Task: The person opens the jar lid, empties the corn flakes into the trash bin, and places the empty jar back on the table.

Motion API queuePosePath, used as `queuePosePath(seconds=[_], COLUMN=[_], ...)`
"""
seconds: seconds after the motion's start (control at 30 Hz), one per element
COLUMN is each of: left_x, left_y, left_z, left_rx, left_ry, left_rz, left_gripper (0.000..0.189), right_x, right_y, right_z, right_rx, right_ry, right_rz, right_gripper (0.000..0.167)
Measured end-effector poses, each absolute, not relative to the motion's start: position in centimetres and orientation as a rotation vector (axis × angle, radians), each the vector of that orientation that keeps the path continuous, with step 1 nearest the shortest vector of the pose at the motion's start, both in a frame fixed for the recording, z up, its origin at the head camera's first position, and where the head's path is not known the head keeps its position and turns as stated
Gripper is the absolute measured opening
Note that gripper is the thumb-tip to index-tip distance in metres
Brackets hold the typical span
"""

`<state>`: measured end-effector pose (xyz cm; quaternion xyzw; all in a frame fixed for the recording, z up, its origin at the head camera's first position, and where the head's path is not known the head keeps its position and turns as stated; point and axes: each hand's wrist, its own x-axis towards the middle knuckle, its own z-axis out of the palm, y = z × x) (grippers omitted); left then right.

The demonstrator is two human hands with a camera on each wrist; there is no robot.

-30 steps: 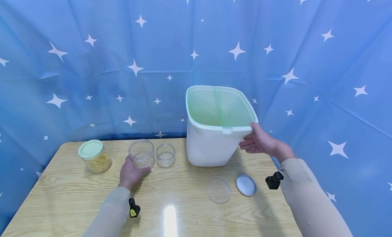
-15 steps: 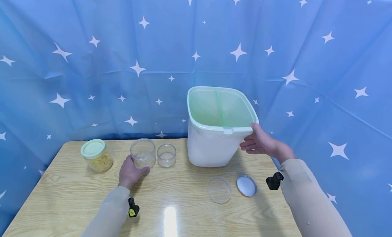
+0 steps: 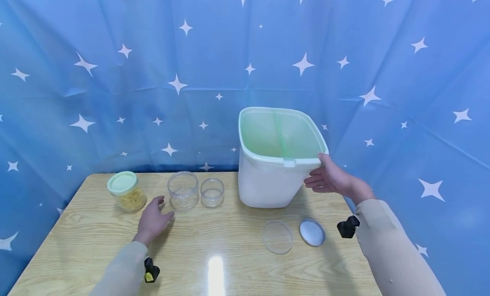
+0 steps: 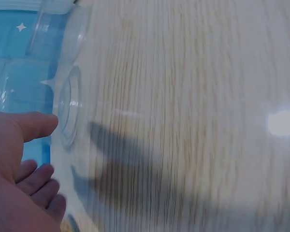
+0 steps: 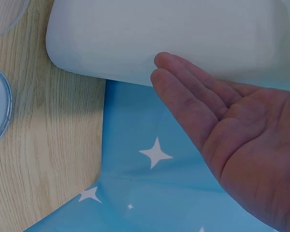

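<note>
On the bench (image 3: 183,262), a lidded jar (image 3: 126,190) is standing leftmost. Our left hand (image 3: 154,220) is relaxing, empty, just beside the larger clear jar (image 3: 183,192). That jar is standing upright, mouth up, near the smaller clear jar (image 3: 212,192), probably for easy reach. Farther right, the bin (image 3: 268,183) is resting on the bench, opening upward, its long axis running roughly vertical; our right hand (image 3: 337,180), fingers straight, unclenched, is touching its rim (image 3: 264,158) with the thumb, likely steadying it.

Wood-grain table (image 3: 183,253) holds | green-lidded jar (image 3: 129,194) | large jar (image 3: 183,192) | small jar (image 3: 212,193) | white bin (image 3: 269,181) | clear disc (image 3: 277,237) | round lid (image 3: 312,232)
</note>
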<state>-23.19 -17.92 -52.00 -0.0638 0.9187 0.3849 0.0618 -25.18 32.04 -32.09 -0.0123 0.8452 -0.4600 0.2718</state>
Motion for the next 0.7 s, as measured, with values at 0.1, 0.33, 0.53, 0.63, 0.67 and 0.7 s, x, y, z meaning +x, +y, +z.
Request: queuePosePath(seconds=[0.1,0.33,0.53,0.63,0.67,0.7], left_x=[-22.6,-21.4,-20.6,-20.4,-20.3,-20.3], left_y=[-19.1,-22.0,-24.7,-25.8,-26.1,-26.4], left_z=[-51.6,-50.8,-50.1,-50.0,-50.0,-50.1], left_rx=[-0.169,-0.196,-0.347,-0.487,-0.526,-0.554], left_ry=[2.783,2.779,2.844,2.850,2.839,2.816], left_rz=[1.107,1.088,1.037,1.011,1.008,1.015], left_gripper=[0.063,0.054,0.050,0.053,0.055,0.059], right_x=[-25.1,-25.0,-25.2,-25.3,-25.3,-25.3], right_y=[32.1,32.4,32.4,32.3,32.3,32.2], right_z=[-32.1,-32.3,-32.3,-32.3,-32.2,-32.2], right_rx=[-0.032,-0.032,-0.055,-0.053,-0.056,-0.057], right_ry=[2.264,2.260,2.263,2.262,2.262,2.262], right_rz=[-1.245,-1.251,-1.269,-1.270,-1.269,-1.267], right_gripper=[0.097,0.099,0.096,0.097,0.097,0.098])
